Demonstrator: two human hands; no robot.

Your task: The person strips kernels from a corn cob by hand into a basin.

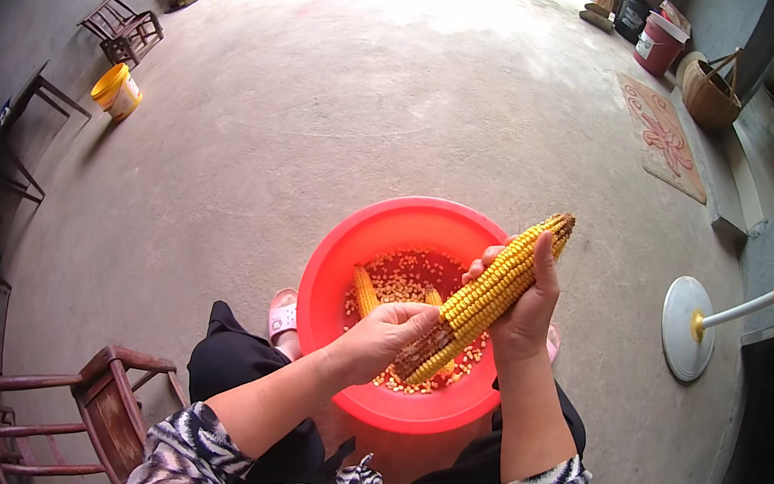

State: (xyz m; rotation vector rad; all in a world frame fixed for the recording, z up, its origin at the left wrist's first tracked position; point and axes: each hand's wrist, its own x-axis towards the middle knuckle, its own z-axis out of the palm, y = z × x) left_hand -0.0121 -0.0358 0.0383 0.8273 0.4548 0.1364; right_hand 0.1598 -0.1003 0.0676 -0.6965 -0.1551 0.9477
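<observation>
My right hand point(529, 306) is closed around a large ear of yellow corn point(492, 297), which it holds tilted above a red plastic basin point(338, 265). Kernels are gone from part of the cob's lower end, where the bare brownish cob shows. The fingertips of my left hand point(388, 333) press on the ear at the border between kernels and bare cob; whether they pinch a kernel is hidden. Loose kernels point(399, 286) lie in the basin, along with another ear of corn point(365, 292) at its left and more corn partly hidden under my hands.
A wooden chair point(112, 419) stands close at my left. Further off at left are a yellow bucket point(118, 93) and a small chair point(124, 29). To the right are a fan's round base point(688, 328), a mat point(665, 138) and a wicker basket point(710, 96).
</observation>
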